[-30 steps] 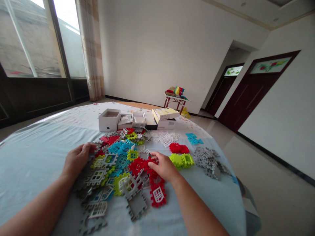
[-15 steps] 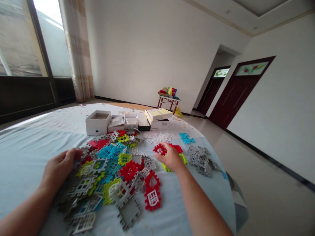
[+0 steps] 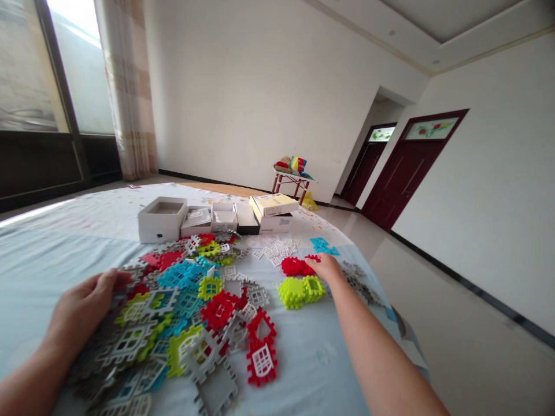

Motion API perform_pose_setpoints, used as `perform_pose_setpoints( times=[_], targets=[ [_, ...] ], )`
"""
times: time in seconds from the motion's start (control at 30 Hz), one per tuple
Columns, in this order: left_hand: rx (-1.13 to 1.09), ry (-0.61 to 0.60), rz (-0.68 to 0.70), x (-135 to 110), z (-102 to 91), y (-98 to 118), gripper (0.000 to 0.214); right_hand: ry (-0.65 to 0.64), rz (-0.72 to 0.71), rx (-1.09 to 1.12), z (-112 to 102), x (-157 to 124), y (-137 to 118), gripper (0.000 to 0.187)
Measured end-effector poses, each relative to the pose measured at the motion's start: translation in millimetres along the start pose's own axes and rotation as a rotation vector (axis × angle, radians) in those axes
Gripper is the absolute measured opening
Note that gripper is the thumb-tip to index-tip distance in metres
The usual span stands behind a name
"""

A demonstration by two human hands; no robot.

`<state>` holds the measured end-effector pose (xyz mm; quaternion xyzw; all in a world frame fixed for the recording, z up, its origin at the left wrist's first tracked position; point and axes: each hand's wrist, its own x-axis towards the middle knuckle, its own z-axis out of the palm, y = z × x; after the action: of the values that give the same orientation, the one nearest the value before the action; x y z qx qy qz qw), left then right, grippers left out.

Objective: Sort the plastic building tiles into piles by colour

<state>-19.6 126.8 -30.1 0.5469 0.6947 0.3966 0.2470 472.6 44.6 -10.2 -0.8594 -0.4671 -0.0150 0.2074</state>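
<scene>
A mixed heap of interlocking plastic building pieces (image 3: 191, 280) in red, blue, green and grey spreads across the table's middle and left. My left hand (image 3: 84, 303) is at the heap's left edge, thumb and fingers drawn together; whatever its fingertips hold is hidden. To the right, my right hand (image 3: 327, 268) has its fingertips closed on a red building piece (image 3: 311, 262) at the right end of a small red pile (image 3: 293, 266). Just in front of that pile lie stacked green pieces (image 3: 301, 290). Grey pieces (image 3: 362, 283) lie beyond my right wrist, partly covered by it.
Small white window pieces (image 3: 277, 249) and blue pieces (image 3: 324, 246) lie farther back. An open white box (image 3: 161, 219), smaller boxes and a yellow-topped box (image 3: 273, 205) line up behind the heap. The round table's cloth (image 3: 347, 358) drops off at the right.
My right hand has moved right and away from me, carrying a red piece from the near left of the red pile to its right end. The green stack is now uncovered. The view has shifted slightly.
</scene>
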Motion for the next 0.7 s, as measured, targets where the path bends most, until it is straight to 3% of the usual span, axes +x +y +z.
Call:
perform_pose_setpoints(
  times=[0.17,0.5,0.7],
  targets=[
    [-0.005,-0.008,0.019,3.7,1.2,-4.4,0.044,0.005,-0.007,-0.008,8.2,3.6,2.3,0.051],
    [-0.035,-0.016,-0.017,2.4,1.3,-2.7,0.044,-0.032,-0.053,-0.149,-0.9,-6.9,-10.9,0.027],
    [-0.02,-0.003,0.008,7.0,3.0,-7.8,0.044,-0.026,-0.121,-0.189,-4.2,-13.5,-21.1,0.027]
  ],
)
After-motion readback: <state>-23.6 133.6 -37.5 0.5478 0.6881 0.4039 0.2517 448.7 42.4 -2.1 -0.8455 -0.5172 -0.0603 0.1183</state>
